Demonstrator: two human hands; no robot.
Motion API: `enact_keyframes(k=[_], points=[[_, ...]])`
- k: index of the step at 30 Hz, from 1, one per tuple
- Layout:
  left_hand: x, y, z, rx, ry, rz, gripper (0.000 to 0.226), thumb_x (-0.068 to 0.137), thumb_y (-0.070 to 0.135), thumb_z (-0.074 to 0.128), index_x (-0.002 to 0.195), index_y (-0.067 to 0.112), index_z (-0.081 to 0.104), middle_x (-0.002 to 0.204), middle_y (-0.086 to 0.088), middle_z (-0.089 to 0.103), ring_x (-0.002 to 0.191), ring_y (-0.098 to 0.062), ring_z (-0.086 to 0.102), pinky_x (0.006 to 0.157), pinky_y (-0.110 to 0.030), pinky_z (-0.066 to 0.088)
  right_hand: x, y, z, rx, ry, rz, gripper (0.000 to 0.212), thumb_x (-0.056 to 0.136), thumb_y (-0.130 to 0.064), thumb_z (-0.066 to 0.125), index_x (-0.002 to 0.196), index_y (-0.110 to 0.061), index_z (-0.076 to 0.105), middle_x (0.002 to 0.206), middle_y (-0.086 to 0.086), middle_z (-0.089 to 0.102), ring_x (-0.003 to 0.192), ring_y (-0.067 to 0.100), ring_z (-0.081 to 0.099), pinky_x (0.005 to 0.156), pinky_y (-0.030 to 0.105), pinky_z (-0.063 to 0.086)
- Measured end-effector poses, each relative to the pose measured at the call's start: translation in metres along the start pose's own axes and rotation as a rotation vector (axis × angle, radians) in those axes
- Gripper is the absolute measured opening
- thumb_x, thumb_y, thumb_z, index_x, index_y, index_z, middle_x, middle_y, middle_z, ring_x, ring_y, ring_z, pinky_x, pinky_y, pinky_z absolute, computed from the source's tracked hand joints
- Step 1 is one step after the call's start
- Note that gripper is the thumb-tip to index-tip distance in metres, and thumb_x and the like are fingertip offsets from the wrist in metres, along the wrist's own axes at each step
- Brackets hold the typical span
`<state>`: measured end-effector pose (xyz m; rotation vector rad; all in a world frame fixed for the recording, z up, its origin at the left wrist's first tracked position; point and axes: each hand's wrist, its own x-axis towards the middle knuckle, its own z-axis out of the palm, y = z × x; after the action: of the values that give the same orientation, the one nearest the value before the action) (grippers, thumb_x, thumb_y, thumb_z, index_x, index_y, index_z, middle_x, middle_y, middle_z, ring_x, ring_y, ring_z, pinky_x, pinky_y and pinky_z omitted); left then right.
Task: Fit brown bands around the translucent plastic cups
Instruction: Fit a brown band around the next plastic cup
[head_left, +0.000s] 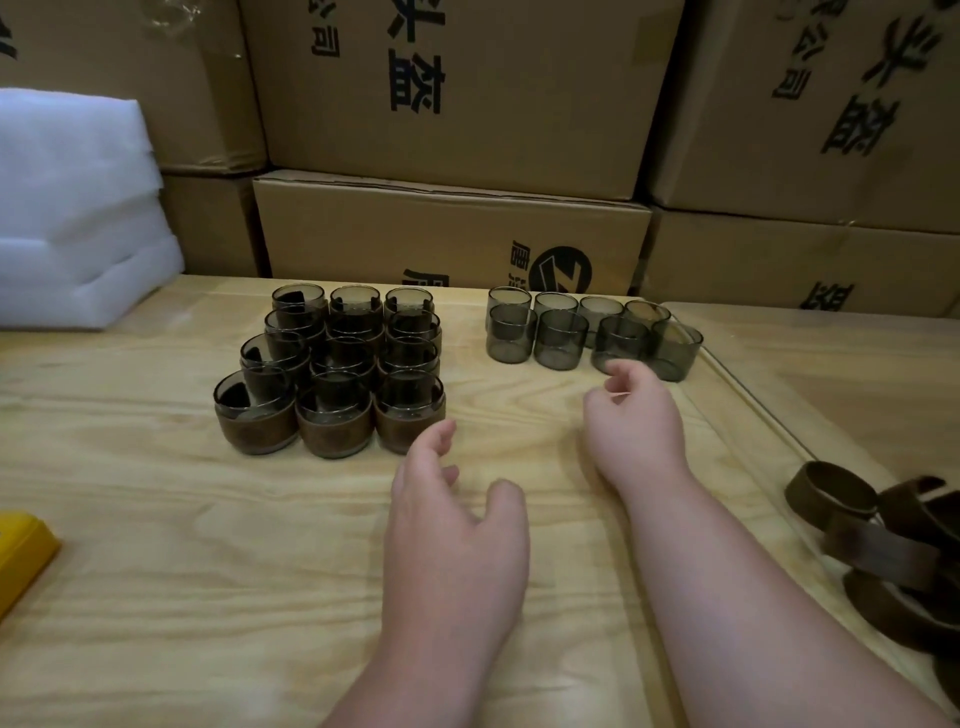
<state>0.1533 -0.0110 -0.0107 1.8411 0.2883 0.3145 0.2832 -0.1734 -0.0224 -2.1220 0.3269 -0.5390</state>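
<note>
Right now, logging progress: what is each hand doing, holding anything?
Left hand: open, holding nothing, near the banded cups.
Right hand: fingers loosely curled, empty, by the bare cups.

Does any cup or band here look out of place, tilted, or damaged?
Nothing is clearly damaged. The banded cups stand in tidy rows, the bare cups upright in two rows. Only the loose brown bands lie in an untidy overlapping heap at the right edge.
</note>
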Motion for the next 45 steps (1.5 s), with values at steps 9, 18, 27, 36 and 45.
enact_keyframes(k=[9,18,27,36,45], points=[[0.003,-0.005,0.005,0.004,-0.011,0.003,0.053,0.087,0.03,0.065,0.132,0.049,0.044,0.117,0.024,0.052,0.109,-0.001,0.056,0.09,-0.032,0.049,0.065,0.03,-0.044,-0.367,0.16,0.092,0.065,0.097,-0.025,0.057,0.155,-0.041,0.034,0.143,0.007,0.035,0.119,0.023,0.044,0.09,0.039,0.047],[0.003,-0.008,0.006,0.015,-0.038,0.013,0.048,0.087,0.031,0.063,0.125,0.052,0.043,0.117,0.024,0.055,0.103,-0.006,0.06,0.074,-0.024,0.044,0.051,0.026,-0.038,-0.488,0.13,0.039,0.045,0.094,-0.033,0.056,0.138,-0.024,0.052,0.158,0.009,0.023,0.142,0.034,0.034,0.111,0.052,0.043],[0.001,-0.001,0.003,0.03,-0.072,0.018,0.043,0.087,0.026,0.062,0.121,0.048,0.048,0.113,0.024,0.059,0.099,-0.008,0.062,0.086,-0.037,0.053,-0.009,0.013,-0.041,-0.471,0.056,-0.012,0.043,0.094,-0.043,0.053,0.134,-0.027,0.051,0.156,0.009,0.034,0.137,0.031,0.043,0.105,0.05,0.048],[-0.002,-0.002,0.001,0.251,-0.238,0.101,0.057,0.083,0.025,0.062,0.134,0.047,0.049,0.122,0.028,0.06,0.121,-0.002,0.057,0.111,-0.039,0.043,-0.092,-0.001,-0.052,-0.347,-0.051,-0.138,0.041,0.094,-0.039,0.054,0.135,-0.035,0.059,0.163,-0.006,0.033,0.146,0.018,0.037,0.108,0.034,0.04],[0.0,-0.008,0.006,0.465,-0.294,0.227,0.087,0.072,0.064,0.068,0.151,0.051,0.033,0.137,0.031,0.055,0.137,0.002,0.043,0.118,-0.028,0.024,-0.142,-0.003,-0.064,0.124,-0.081,-0.12,0.032,0.091,-0.037,0.058,0.12,-0.035,0.073,0.125,-0.017,0.069,0.12,0.003,0.062,0.104,0.023,0.047]])
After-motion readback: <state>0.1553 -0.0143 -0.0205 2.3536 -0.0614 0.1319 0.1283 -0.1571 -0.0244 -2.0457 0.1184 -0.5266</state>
